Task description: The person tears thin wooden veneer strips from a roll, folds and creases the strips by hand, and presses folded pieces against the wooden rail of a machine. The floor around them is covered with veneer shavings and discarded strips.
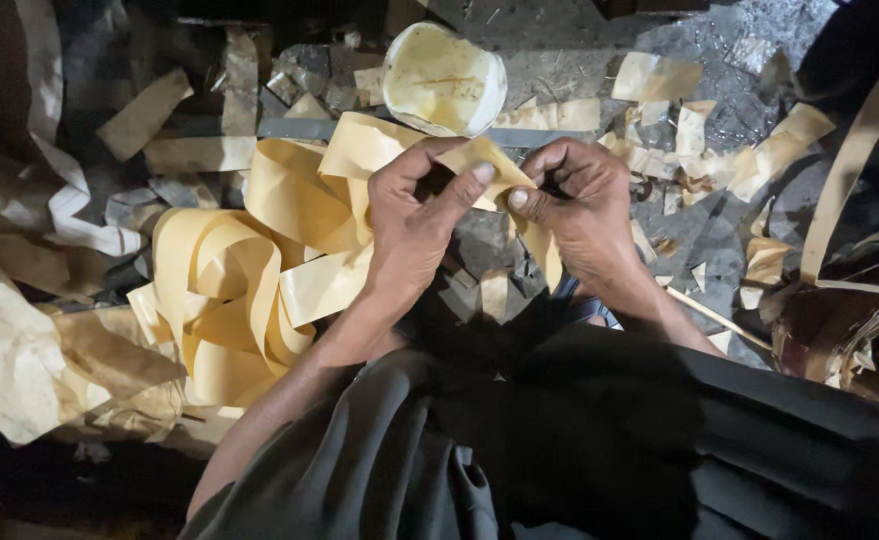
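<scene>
A long pale-yellow paper strip (289, 250) is pinched closed at its end by the left hand (414, 215) and right hand (579, 205); most is left coiled loose on the dark littered floor (559, 60).

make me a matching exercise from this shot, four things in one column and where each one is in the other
Things:
1. left hand
2. right hand
3. pale bowl
4. coiled yellow strip pile

Places or states:
a. lies on the ground beyond the hands
b. heaped to the left of the forearms
c. pinches the strip end from the left
d. pinches the strip end from the right

Pairs: 1-c, 2-d, 3-a, 4-b
</scene>
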`<state>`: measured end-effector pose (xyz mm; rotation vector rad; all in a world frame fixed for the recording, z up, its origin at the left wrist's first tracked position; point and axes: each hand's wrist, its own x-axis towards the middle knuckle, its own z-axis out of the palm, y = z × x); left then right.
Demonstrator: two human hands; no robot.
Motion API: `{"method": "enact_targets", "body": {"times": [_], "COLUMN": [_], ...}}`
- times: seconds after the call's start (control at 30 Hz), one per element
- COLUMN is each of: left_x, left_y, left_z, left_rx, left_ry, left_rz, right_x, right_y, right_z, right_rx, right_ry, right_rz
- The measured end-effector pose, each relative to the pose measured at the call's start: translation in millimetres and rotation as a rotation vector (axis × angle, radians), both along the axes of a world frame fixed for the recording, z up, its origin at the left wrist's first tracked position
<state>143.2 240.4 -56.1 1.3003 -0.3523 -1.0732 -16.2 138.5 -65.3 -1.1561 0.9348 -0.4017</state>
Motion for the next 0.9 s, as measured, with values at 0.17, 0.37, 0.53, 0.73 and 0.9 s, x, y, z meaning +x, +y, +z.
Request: {"method": "enact_targets", "body": {"times": [0.17,0.37,0.53,0.73,0.9], "left_x": [17.4,27.4,29.3,32.1,33.2], "left_y": [5.9,5.4,6.7,15.0,21.1], "left_z": [-3.0,-1.2,3.4,-0.6,-9.9], "left_rx": [0.026,0.040,0.098,0.098,-0.035], "left_ry": [-0.033,-0.132,-0.120,-0.181,-0.124], "left_rz": [0.114,0.150,0.180,0.162,0.127], "right_x": [3.5,5.9,3.0,-0.9,-2.8], "right_y": [4.4,12.6,11.1,9.2,11.5], "right_z": [-1.1,4.4,4.7,-6.3,-9.0], "right_rx": [0.007,0.006,-0.070,-0.051,-0.029], "right_ry": [0.100,0.133,0.139,0.165,0.112], "right_rz": [0.075,0.125,0.193,0.152,0.063]}}
